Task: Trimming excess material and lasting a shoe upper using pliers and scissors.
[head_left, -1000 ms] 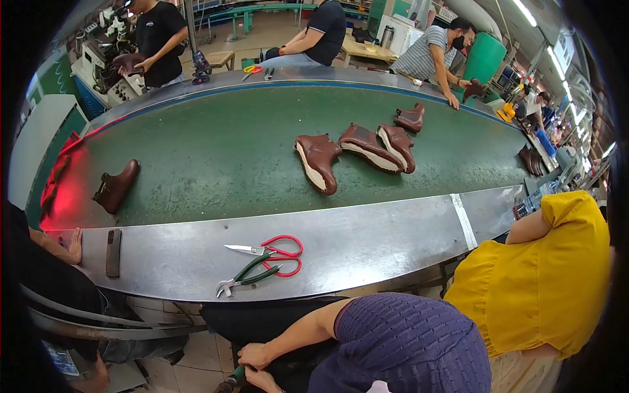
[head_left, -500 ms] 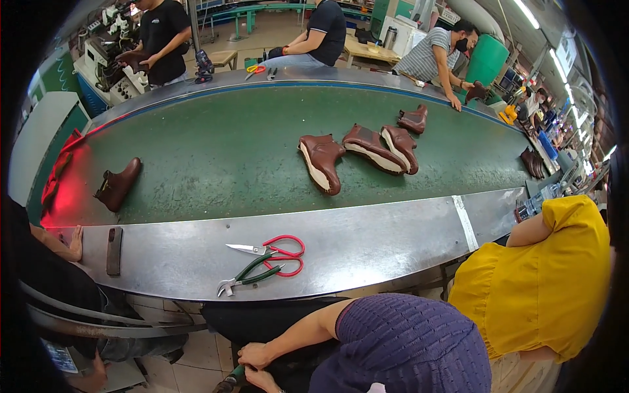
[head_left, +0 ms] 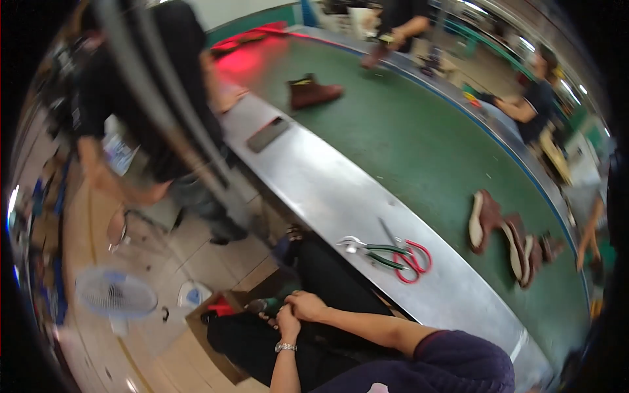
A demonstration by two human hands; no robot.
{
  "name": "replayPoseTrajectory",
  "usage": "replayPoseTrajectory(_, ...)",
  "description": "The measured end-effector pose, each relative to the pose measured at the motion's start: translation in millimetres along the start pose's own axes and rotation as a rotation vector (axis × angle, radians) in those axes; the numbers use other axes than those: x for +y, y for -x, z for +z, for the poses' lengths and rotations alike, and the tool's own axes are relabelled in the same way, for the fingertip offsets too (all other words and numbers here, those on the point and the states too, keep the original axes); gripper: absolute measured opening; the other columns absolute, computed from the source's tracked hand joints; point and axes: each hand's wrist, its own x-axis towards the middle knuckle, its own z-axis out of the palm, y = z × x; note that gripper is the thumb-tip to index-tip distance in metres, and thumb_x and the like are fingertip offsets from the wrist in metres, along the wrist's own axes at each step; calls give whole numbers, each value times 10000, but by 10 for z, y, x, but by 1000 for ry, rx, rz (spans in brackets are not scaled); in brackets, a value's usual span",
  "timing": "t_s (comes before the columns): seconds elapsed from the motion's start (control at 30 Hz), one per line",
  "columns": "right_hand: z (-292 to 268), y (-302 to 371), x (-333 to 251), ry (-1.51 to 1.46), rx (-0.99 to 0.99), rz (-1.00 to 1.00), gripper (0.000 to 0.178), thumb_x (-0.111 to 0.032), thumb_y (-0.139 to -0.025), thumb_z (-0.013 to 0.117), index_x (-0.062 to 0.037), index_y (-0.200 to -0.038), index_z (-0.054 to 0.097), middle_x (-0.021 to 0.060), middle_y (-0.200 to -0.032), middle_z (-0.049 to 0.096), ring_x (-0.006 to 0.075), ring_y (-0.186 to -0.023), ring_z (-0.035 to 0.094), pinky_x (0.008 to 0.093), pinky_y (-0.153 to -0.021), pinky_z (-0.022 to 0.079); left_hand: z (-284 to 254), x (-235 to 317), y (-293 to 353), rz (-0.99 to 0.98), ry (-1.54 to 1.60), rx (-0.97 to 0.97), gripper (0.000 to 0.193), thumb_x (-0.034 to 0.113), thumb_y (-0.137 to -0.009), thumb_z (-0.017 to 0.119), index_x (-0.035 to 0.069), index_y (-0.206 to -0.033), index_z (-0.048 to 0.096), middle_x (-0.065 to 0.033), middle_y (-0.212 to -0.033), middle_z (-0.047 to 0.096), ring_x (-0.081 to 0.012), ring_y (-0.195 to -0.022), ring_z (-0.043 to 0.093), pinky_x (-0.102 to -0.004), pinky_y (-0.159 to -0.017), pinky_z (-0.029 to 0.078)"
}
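Note:
Low over my black-clad lap, my right hand [head_left: 305, 305] and my left hand [head_left: 287, 322] meet with fingers closed; a bracelet circles the left wrist. A dark green object [head_left: 263, 304], perhaps a tool handle, lies against the fingers; its kind is blurred, and I cannot make out what each hand grips. On the metal bench edge [head_left: 327, 170] lie green-handled pliers [head_left: 386, 249] and red-handled scissors [head_left: 414, 262], the nearest things beyond my hands. The scissors' blade lies partly behind the pliers.
Brown boots [head_left: 481, 221] with pale sole edges lie on the green belt [head_left: 393, 131], another boot [head_left: 313, 92] farther left. A flat dark block [head_left: 267, 134] rests on the metal. A co-worker in black [head_left: 157, 98] stands left. Below are a cardboard box [head_left: 202, 327] and a fan [head_left: 116, 295].
My view has swung left and down, bringing the fan, box and floor into sight. My hands stay together over my lap. The pliers and scissors lie as before.

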Motion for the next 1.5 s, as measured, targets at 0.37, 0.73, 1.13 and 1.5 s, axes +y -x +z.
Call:
replayPoseTrajectory(0.37, 96, 39, -27, 7, 63, -102, 226, -111, -808, 529, -57, -976, 670, 163, -953, 655, 335, -913, 628, 409, -805, 514, 52, -151, 144, 52, -86, 99, 166, 105, -840, 513, 5, -934, 606, -231, -911, 637, -420, -898, 602, -493, -750, 473)
replayPoseTrajectory(0.73, 90, -3, 28, 6, 58, -98, 243, -116, -813, 517, -55, -991, 672, 182, -979, 654, 351, -936, 625, 422, -830, 510, 66, -106, 110, 50, -54, 115, 175, 102, -839, 506, 19, -946, 617, -225, -912, 644, -421, -886, 603, -495, -751, 475)
replayPoseTrajectory(1.13, 106, 6, 41, 19, 52, -131, 230, -103, -819, 515, -35, -981, 663, 175, -967, 663, 339, -906, 638, 406, -812, 520, 111, -194, 103, 45, -47, 100, 196, 56, -772, 576, 2, -957, 613, -245, -922, 634, -437, -914, 589, -508, -780, 463)
replayPoseTrajectory(1.5, 116, -8, 55, 23, 42, -114, 233, -98, -817, 521, -41, -997, 657, 182, -964, 662, 343, -916, 633, 409, -823, 515, 80, -136, 97, 52, -65, 101, 176, 79, -808, 535, 12, -951, 614, -240, -912, 639, -429, -907, 597, -500, -776, 471)
